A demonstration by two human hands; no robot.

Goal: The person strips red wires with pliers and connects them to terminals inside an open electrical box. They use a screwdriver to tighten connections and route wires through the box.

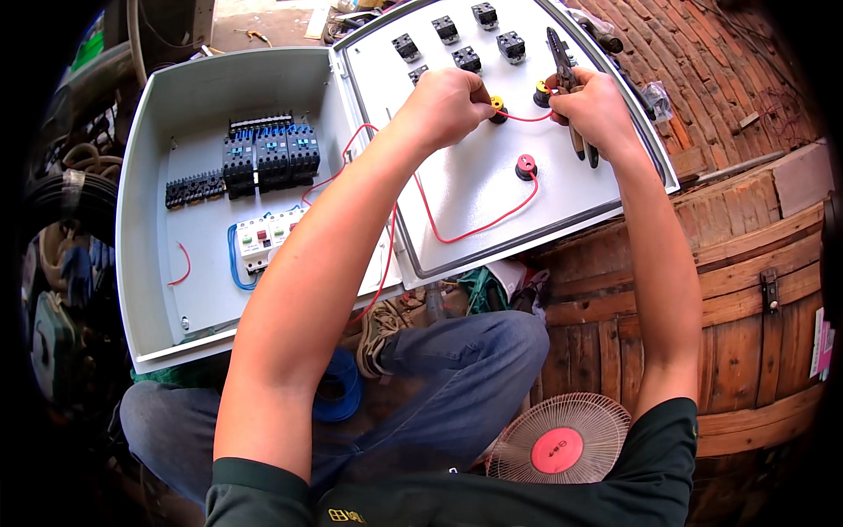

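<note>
An open grey metal enclosure holds black contactors (272,158) and white breakers (257,243) in its box. On its door (457,202) are black contact blocks (510,47), yellow indicators (542,94) and a red one (526,167) with red wire attached. My left hand (452,107) is closed, pinching red wire (527,118) beside the middle yellow indicator; its fingertips partly hide that indicator. My right hand (597,119) grips dark pliers (560,54), jaws upward, with thumb and fingertips at the wire by the upper yellow indicator.
A wooden panelled surface (667,316) and brick paving (702,79) lie right. A fan (553,448) is low right. My bent legs (457,360) sit under the enclosure near a blue wire coil (338,395). Dark hoses (70,206) and clutter fill the left edge.
</note>
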